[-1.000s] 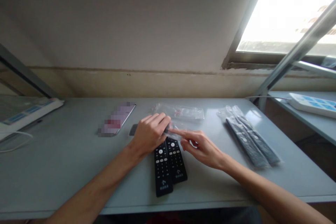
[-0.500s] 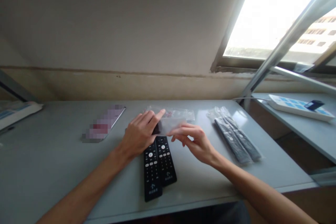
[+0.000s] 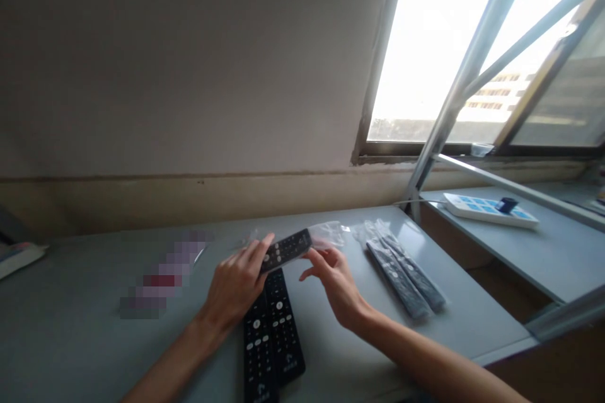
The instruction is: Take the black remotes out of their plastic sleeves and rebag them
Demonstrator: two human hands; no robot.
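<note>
My left hand (image 3: pixel 239 280) is closed around a black remote control (image 3: pixel 288 249), raised and tilted, its far end pointing to the upper right. A clear plastic bag (image 3: pixel 326 234) shows at that end; how much of the remote it covers is hard to tell. The fingers of my right hand (image 3: pixel 331 274) are bent at the bag, beside the remote's end, and seem to pinch its film. Below the hands, two bare black remotes (image 3: pixel 286 334) lie side by side on the desk, overlapping slightly, partly hidden by my left hand.
Two bagged remotes (image 3: pixel 401 277) lie to the right on the grey desk (image 3: pixel 359 359). At the left is a blurred-out pinkish object (image 3: pixel 163 277). A metal frame post (image 3: pixel 423 170) rises at the back right, before a power strip (image 3: pixel 489 210) on another desk.
The held remote now shows above the desk pair, pointing to the upper right, where mostly clear film showed before. My right hand stays near the bag. The view has tilted up and turned right.
</note>
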